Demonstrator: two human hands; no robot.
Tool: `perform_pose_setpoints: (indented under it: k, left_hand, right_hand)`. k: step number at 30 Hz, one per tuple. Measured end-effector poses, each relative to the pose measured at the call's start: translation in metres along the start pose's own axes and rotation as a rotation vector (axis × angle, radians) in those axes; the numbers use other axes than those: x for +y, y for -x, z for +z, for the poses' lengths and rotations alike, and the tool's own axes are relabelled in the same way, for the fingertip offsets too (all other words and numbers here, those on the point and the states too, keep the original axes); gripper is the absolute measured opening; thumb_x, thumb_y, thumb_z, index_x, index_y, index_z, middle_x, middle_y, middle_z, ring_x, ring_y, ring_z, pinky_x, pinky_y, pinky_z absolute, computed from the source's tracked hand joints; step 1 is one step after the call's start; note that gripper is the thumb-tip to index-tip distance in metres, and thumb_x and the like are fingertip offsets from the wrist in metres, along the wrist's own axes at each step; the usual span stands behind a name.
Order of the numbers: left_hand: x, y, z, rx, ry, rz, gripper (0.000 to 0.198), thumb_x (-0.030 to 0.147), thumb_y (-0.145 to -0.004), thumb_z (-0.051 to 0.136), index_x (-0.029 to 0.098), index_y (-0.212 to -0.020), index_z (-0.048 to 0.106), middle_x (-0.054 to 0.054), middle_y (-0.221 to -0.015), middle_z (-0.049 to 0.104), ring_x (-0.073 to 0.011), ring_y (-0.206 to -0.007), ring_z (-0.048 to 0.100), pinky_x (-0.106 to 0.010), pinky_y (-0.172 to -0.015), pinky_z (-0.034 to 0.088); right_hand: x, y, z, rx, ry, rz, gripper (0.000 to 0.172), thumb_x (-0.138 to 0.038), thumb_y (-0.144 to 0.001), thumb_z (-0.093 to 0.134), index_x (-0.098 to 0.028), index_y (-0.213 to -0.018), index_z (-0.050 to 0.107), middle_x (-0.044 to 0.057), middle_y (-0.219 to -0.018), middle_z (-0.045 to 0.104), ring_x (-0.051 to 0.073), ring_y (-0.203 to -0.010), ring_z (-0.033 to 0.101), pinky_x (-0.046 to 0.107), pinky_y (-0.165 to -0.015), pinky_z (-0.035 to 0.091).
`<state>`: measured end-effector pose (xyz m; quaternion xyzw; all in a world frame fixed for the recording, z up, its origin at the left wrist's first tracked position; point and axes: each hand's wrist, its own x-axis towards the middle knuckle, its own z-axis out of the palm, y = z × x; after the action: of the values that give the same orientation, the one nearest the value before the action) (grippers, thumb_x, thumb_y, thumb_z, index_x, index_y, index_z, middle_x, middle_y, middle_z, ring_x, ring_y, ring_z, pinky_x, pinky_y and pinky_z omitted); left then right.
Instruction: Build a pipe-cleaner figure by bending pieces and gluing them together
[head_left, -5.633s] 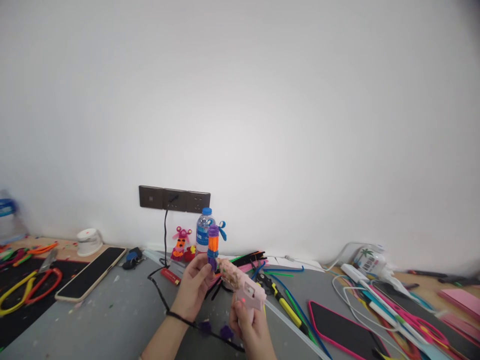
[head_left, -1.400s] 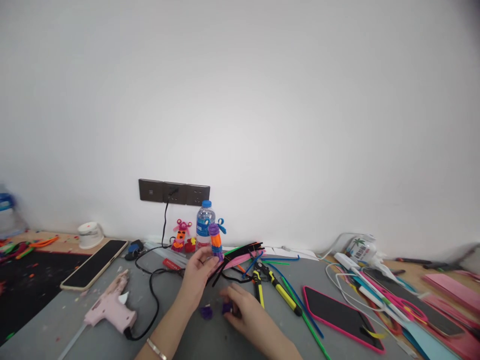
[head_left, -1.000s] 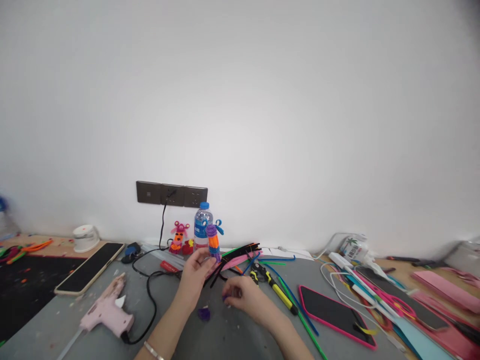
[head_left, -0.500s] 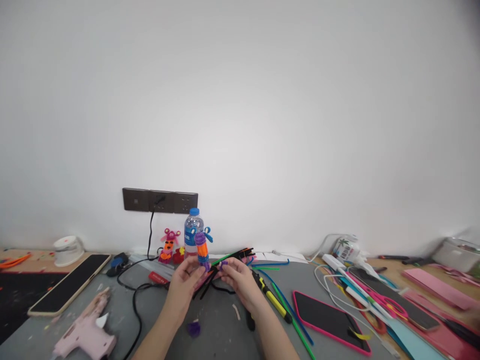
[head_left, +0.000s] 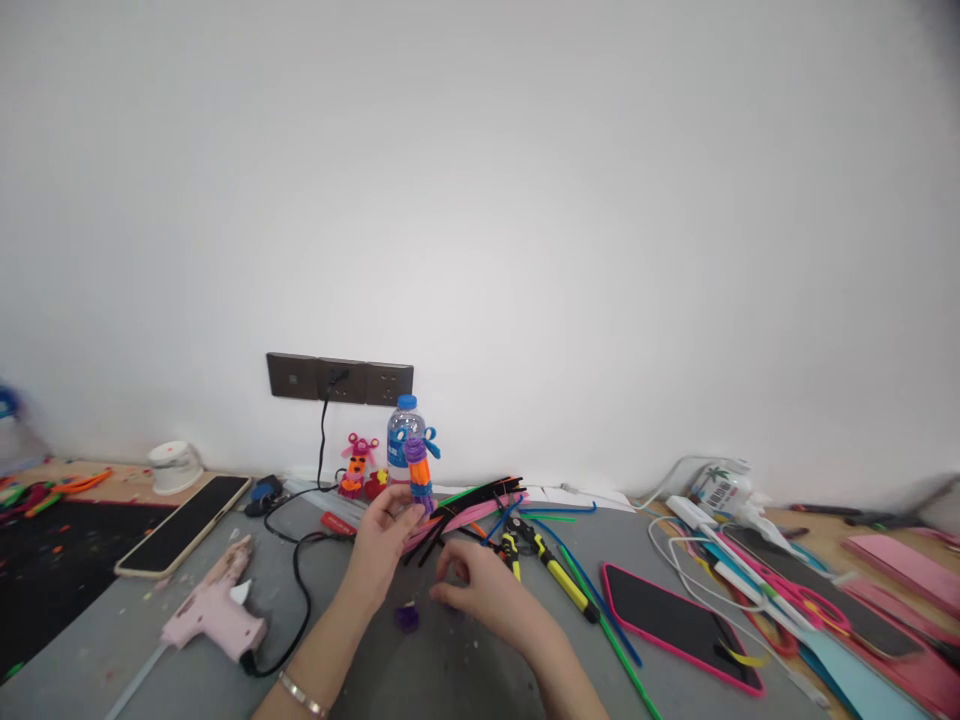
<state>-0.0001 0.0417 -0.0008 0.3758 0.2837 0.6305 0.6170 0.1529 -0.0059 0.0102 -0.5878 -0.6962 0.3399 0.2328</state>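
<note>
Below and left of the frame's centre, the left hand [head_left: 382, 545] grips the figure [head_left: 418, 475] by its base, probably to leave the top and sides uncovered. At lower centre the right hand [head_left: 487, 590] is half curled, and whether it pinches anything cannot be told; the purple piece [head_left: 407, 617] lies near it, seemingly for easy reach, while the glue gun [head_left: 214, 615] lies lower left, perhaps to keep its nozzle clear of both hands.

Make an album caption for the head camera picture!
Left hand holding a purple and orange figure, right hand near a small purple piece, pink glue gun lying nearby.
</note>
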Motion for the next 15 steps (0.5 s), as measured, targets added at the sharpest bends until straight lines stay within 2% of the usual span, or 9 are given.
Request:
perform_pose_setpoints:
  k: [1,3,5,8,12,15]
  left_hand:
    - [-0.001,0.000,0.000,-0.001,0.002,0.005,0.030,0.025,-0.064,0.086,0.017,-0.089,0.072,-0.001,-0.086,0.074,-0.0127,-0.081,0.068,-0.021,-0.076,0.055]
    - [-0.003,0.000,-0.001,-0.002,0.007,0.008,0.029,0.024,-0.064,0.086,0.018,-0.089,0.071,0.000,-0.086,0.074,-0.0122,-0.080,0.068,-0.021,-0.075,0.055]
    - [-0.005,0.000,-0.001,-0.007,0.012,-0.003,0.029,0.024,-0.065,0.085,0.018,-0.089,0.071,0.000,-0.086,0.074,-0.0130,-0.080,0.068,-0.022,-0.075,0.056]
    - [-0.006,0.001,0.000,-0.009,0.019,-0.013,0.029,0.024,-0.064,0.085,0.018,-0.089,0.070,0.000,-0.088,0.074,-0.0137,-0.081,0.069,-0.023,-0.076,0.056]
    - [-0.005,0.002,0.001,-0.006,0.016,-0.012,0.030,0.024,-0.064,0.085,0.018,-0.090,0.070,-0.001,-0.090,0.074,-0.0137,-0.081,0.069,-0.023,-0.076,0.057]
    - [-0.003,0.002,0.001,-0.005,0.010,-0.011,0.030,0.024,-0.064,0.086,0.018,-0.089,0.071,-0.001,-0.090,0.073,-0.0130,-0.082,0.068,-0.021,-0.076,0.057]
  right_hand:
    - [-0.004,0.000,0.006,-0.077,-0.017,-0.033,0.013,-0.016,-0.068,0.073,-0.019,-0.081,0.069,-0.004,-0.066,0.054,0.013,-0.062,0.049,0.022,-0.054,0.030]
    - [-0.010,0.001,0.018,-0.154,-0.008,-0.090,0.023,-0.014,-0.069,0.071,-0.021,-0.090,0.073,-0.004,-0.066,0.058,0.014,-0.061,0.052,0.021,-0.054,0.031]
    - [-0.014,0.000,0.030,-0.124,0.076,-0.123,0.032,-0.008,-0.068,0.068,-0.022,-0.096,0.073,-0.001,-0.072,0.063,0.016,-0.067,0.056,0.022,-0.058,0.034]
    - [-0.016,0.000,0.040,-0.065,0.172,-0.135,0.029,-0.003,-0.067,0.063,-0.021,-0.087,0.074,0.002,-0.078,0.067,0.018,-0.075,0.059,0.023,-0.063,0.036]
    - [-0.011,-0.003,0.039,-0.028,0.065,-0.154,0.023,0.000,-0.062,0.064,-0.018,-0.076,0.071,0.004,-0.090,0.066,0.016,-0.076,0.059,0.022,-0.063,0.038]
    - [-0.002,-0.005,0.027,-0.099,-0.139,-0.111,0.020,-0.002,-0.060,0.067,-0.018,-0.072,0.070,-0.001,-0.071,0.063,0.014,-0.063,0.056,0.021,-0.056,0.036]
